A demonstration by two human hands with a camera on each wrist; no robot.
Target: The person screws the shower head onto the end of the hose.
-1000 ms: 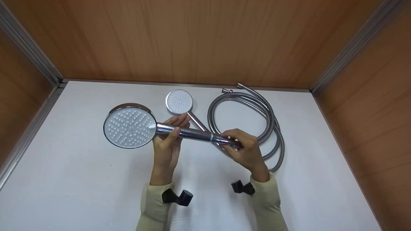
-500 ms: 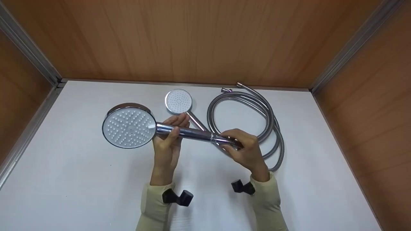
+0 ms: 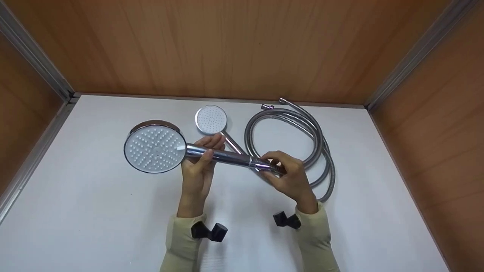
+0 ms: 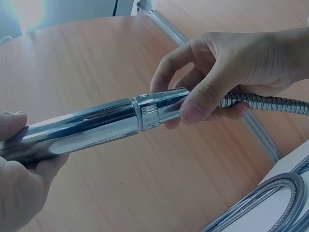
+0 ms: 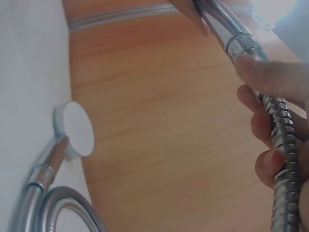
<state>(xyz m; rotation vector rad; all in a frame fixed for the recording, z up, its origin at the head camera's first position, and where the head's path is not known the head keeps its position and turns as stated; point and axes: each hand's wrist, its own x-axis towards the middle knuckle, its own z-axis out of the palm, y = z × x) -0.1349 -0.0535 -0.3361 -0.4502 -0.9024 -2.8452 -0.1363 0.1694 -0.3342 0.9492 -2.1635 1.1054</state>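
A large round shower head with a white nozzle face is held above the table, its chrome handle slanting down to the right. My left hand grips that handle near the head, thumb on top and fingers behind. At the handle's far end, my right hand pinches the tapered chrome connector of a ribbed metal hose. In the left wrist view the connector meets the handle's end; whether it is fully seated I cannot tell. The right wrist view shows the hose running down past the right fingers.
Behind the hands, a smaller shower head lies on the white table. To its right rests a coiled metal hose with two loose ends. Wood-grain panels enclose the back and sides.
The large shower head has shifted very slightly within the head view. Both hands keep the same hold, and the other things lie where they were.
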